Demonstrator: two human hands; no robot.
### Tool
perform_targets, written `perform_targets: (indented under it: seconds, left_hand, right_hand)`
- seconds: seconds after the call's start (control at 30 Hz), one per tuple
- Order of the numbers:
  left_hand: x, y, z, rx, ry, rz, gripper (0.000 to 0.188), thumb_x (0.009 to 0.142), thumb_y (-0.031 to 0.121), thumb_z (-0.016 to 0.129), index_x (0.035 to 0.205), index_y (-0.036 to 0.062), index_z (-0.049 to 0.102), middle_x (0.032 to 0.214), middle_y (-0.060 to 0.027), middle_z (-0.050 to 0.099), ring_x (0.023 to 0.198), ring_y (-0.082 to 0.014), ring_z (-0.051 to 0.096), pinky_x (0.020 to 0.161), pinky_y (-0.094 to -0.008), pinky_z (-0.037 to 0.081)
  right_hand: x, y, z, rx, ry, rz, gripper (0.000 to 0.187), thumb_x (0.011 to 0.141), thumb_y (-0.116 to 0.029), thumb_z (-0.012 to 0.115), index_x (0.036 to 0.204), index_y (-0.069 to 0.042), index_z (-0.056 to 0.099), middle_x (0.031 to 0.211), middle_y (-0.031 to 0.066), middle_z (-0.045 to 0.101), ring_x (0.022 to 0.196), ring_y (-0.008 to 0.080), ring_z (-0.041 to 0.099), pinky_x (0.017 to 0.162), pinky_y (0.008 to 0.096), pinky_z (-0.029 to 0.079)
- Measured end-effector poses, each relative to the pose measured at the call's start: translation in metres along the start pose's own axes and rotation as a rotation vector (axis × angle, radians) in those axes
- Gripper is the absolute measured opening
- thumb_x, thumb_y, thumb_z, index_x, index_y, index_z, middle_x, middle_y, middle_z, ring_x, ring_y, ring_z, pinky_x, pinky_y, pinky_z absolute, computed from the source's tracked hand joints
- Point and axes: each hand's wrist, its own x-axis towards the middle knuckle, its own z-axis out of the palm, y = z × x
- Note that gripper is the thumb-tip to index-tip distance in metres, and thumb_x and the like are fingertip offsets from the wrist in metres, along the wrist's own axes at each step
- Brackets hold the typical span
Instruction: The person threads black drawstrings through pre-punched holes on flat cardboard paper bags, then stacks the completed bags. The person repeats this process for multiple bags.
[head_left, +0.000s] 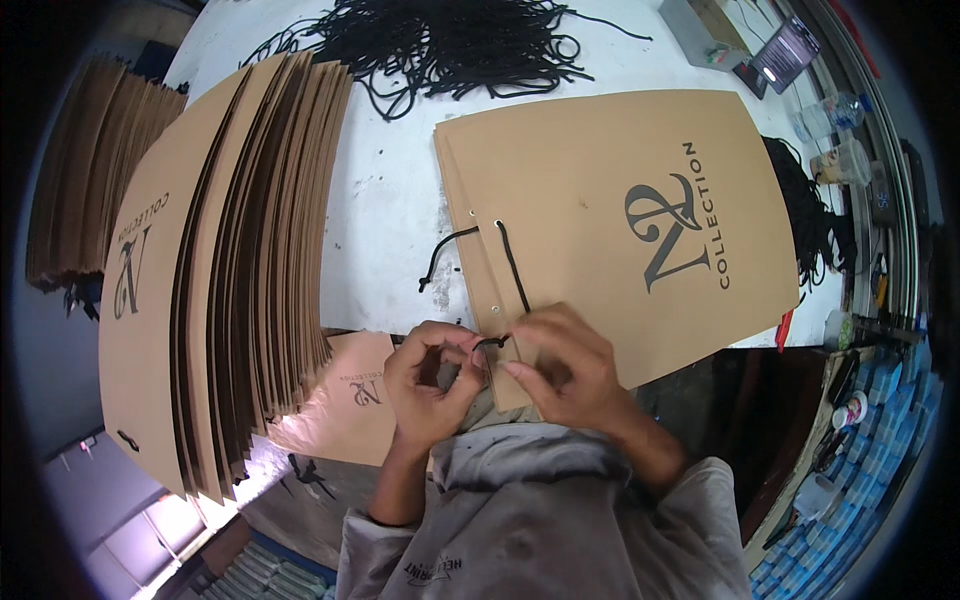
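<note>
Above the shirt (560,500), pinching black cord (492,342) in left hand (412,388) fingertips; can't tell, through blur, whether gripping with right hand (582,372). Best tightened evenly, without creasing bag (560,190).

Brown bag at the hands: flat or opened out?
Flat: the brown bag lies largely on the white table, printed side up, its layers close together at the left edge, nothing standing open.
</note>
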Motion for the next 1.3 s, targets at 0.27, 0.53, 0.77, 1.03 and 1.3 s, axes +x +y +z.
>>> perform_targets:
  seconds: [0.27,0.53,0.77,1.03,1.3]
  left_hand:
    - [-0.003,-0.032,-0.042,0.380,0.180,0.179,0.018,0.080,-0.010,0.071,0.089,-0.0010,0.057,0.096,-0.0139,0.069,0.090,-0.0184,0.068,0.083,-0.0306,0.055]
    - [0.002,-0.038,-0.073,0.414,0.380,0.185,0.024,0.080,-0.010,0.070,0.086,0.0025,0.051,0.097,-0.0157,0.068,0.090,-0.0194,0.067,0.082,-0.0320,0.055]
    - [-0.019,0.001,-0.035,0.097,0.010,0.241,0.023,0.080,-0.011,0.071,0.088,0.0025,0.054,0.096,-0.0152,0.068,0.084,-0.0171,0.065,0.074,-0.0281,0.053]
    - [-0.004,-0.019,0.005,-0.273,-0.180,-0.271,0.028,0.101,-0.001,0.062,0.128,-0.0065,0.062,0.091,-0.0050,0.068,0.080,-0.0097,0.065,0.069,-0.0237,0.054]
    - [0.006,-0.029,-0.004,0.408,-0.020,0.189,0.013,0.090,-0.010,0.067,0.095,-0.0003,0.059,0.096,-0.0110,0.067,0.085,-0.0162,0.066,0.073,-0.0282,0.054]
  right_hand:
    - [0.016,0.027,0.022,-0.476,0.138,0.101,0.016,0.080,-0.012,0.077,0.090,-0.008,0.065,0.101,0.0109,0.056,0.096,0.0289,0.053,0.082,0.0398,0.036]
    - [0.006,0.033,0.008,-0.242,0.128,0.054,0.022,0.070,-0.004,0.075,0.090,-0.006,0.064,0.105,0.0121,0.058,0.096,0.0300,0.055,0.086,0.0415,0.040]
    - [0.007,-0.016,0.025,-0.007,-0.030,-0.198,0.034,0.076,0.002,0.077,0.108,0.004,0.068,0.108,0.0157,0.066,0.096,0.0330,0.063,0.083,0.0441,0.051]
    - [0.009,-0.018,0.022,0.146,0.057,-0.168,0.025,0.081,0.007,0.075,0.106,0.004,0.071,0.090,0.0134,0.068,0.081,0.0280,0.066,0.068,0.0328,0.054]
    - [0.015,-0.009,0.031,-0.154,-0.041,0.139,0.015,0.090,0.001,0.064,0.105,0.003,0.066,0.089,0.0142,0.060,0.080,0.0352,0.061,0.075,0.0435,0.052]
